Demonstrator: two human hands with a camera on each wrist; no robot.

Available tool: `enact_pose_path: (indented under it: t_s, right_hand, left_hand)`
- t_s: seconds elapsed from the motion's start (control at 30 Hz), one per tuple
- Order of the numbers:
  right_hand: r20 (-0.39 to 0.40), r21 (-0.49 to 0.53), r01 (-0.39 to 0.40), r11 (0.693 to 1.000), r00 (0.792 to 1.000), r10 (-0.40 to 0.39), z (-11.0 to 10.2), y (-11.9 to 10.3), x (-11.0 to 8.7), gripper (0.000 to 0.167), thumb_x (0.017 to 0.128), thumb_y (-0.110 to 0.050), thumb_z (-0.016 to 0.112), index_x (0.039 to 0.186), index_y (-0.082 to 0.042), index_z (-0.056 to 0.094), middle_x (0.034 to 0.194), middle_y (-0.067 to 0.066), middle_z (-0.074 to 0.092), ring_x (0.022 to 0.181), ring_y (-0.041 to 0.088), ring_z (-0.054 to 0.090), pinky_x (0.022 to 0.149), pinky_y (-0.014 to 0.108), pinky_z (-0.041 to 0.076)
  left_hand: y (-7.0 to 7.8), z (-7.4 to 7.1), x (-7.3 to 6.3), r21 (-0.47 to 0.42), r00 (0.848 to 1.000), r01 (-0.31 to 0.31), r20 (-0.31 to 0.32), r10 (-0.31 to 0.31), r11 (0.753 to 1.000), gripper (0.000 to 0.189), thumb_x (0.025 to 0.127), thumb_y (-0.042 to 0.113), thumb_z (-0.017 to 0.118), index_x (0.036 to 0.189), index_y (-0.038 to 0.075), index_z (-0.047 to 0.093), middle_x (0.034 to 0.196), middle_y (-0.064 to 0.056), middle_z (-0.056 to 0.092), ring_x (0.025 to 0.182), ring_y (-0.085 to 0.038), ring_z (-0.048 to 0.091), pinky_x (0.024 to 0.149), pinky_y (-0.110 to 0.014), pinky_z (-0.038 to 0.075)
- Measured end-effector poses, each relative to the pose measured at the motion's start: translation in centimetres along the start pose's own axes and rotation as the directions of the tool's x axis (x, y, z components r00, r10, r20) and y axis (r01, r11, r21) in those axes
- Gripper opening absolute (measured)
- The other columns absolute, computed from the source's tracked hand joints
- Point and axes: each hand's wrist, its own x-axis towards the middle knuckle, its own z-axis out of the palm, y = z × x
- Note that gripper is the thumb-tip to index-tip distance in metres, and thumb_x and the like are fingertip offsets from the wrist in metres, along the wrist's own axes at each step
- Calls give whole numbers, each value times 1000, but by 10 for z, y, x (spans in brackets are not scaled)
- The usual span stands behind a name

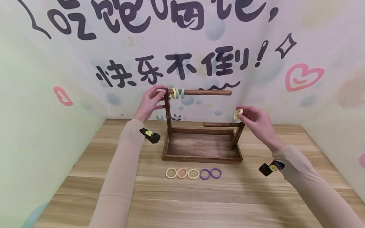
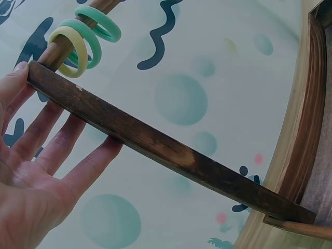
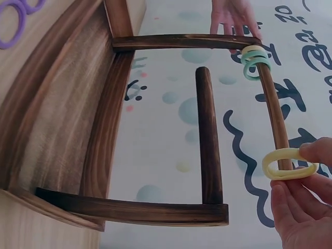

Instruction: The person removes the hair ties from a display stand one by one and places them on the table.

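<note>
A dark wooden rack (image 1: 203, 158) stands on the table, with a tall post at left, a short post at right and a rod on each. My left hand (image 1: 152, 100) holds the top of the tall post (image 2: 155, 145), fingers partly behind it. One yellow hair tie (image 2: 67, 52) and two green hair ties (image 2: 98, 23) hang on the upper rod (image 1: 208, 92) near that post. My right hand (image 1: 258, 123) pinches another yellow hair tie (image 3: 290, 175) between thumb and fingers. In the head view it is right of and below the upper rod's free end, above the short post.
On the table before the rack lies a row of several hair ties: yellow (image 1: 171, 178), pink (image 1: 182, 178), yellow (image 1: 193, 179) and purple (image 1: 215, 177). The lower rod (image 3: 209, 135) carries nothing. A printed curtain (image 1: 142, 104) hangs close behind.
</note>
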Motion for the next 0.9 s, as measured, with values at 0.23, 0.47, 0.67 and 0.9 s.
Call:
enact_pose_path:
  t_s: [0.23,0.47,0.67,0.9]
  right_hand:
    - [35,9,12,1000,999,-12,3,5,-16,33,94,-10,65,124,4,61,114,19,65,96,5,63,79,12,49]
    - [63,42,26,999,998,-29,5,13,-30,31,92,-4,65,122,6,60,116,22,64,99,2,61,82,13,49]
    - [85,69,8,998,996,-14,8,19,-44,32,91,-2,66,122,6,61,113,23,64,98,7,64,80,14,50]
    - [117,76,-9,997,993,0,11,34,-61,30,92,-3,65,120,7,60,110,21,66,97,11,66,80,18,52]
  left_hand:
    - [-1,1,1,-16,1000,7,5,-7,1000,22,99,21,58,119,15,62,113,-12,61,103,-26,63,83,-48,54]
    - [-2,-1,2,-6,1000,4,13,-4,1000,22,99,21,58,119,15,62,112,-12,61,104,-28,62,85,-50,53]
    - [-1,-1,3,-7,1000,7,16,-7,1000,23,99,22,58,120,14,61,113,-13,61,108,-33,60,85,-50,53]
    - [-1,-1,2,-21,1000,20,7,-20,1000,25,98,23,59,121,15,61,115,-14,61,109,-31,60,86,-51,52]
